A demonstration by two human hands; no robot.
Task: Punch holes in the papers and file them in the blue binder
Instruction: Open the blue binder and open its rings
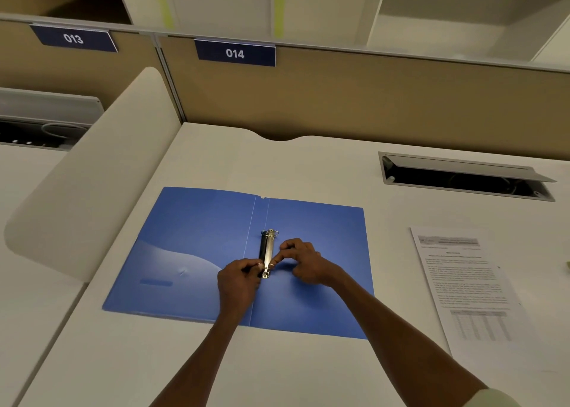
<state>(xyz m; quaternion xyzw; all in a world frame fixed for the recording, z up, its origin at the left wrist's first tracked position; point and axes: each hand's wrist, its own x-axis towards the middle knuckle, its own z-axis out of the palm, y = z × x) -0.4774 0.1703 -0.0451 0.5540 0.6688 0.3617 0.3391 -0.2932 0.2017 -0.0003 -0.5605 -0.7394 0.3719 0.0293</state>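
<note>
The blue binder (191, 246) lies open and flat on the white desk (277, 369), both covers spread. Along its spine sits a metal ring mechanism (267, 249); the far ring looks closed. My left hand (237, 280) pinches the near end of the mechanism from the left. My right hand (303, 263) grips the near ring from the right, fingers curled on it. The near ring is mostly hidden by my fingers. A printed paper (465, 286) with text and a table lies to the right of the binder. No hole punch is in view.
An open cable hatch (462, 176) is set into the desk at the back right. A brown partition with signs 013 and 014 (236, 53) runs behind. A curved white divider (101, 172) stands at the left. Something small and greenish (568, 266) shows at the right edge.
</note>
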